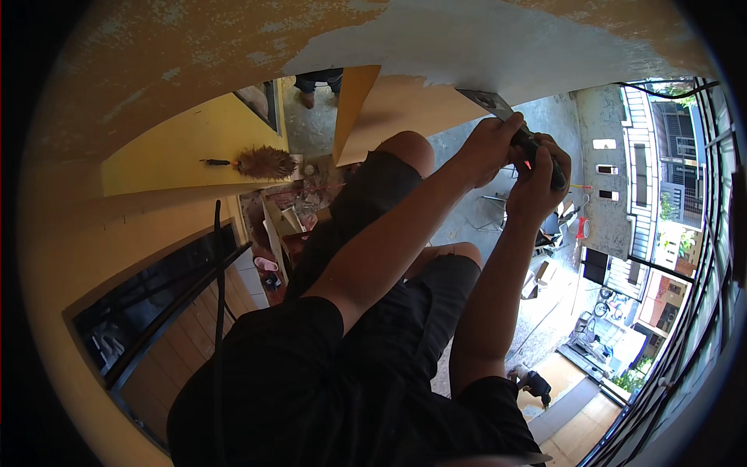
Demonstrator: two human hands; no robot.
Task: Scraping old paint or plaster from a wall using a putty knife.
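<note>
Both my hands are wrapped round the dark handle of a scraper [489, 102] with a wide, flat metal blade. My left hand [492, 148] is nearer the blade, its thumb lying along the top of the handle. Lower on the handle, my right hand [542, 180] is closed, and the handle's end sticks out past it. The blade meets the lower edge of the overhead wall surface [436, 47]. Grey shows there in a broad patch, while flaking tan paint [187, 54] covers the part to the left. Whether the blade's edge presses in, I cannot tell.
A brown feather duster [266, 163] hangs on the yellow wall at the left. Another person's legs [317, 84] show at the top. Far below on the right, a second person [533, 385] bends over. Grey floor [459, 222] lies well beneath my knees, with scattered items.
</note>
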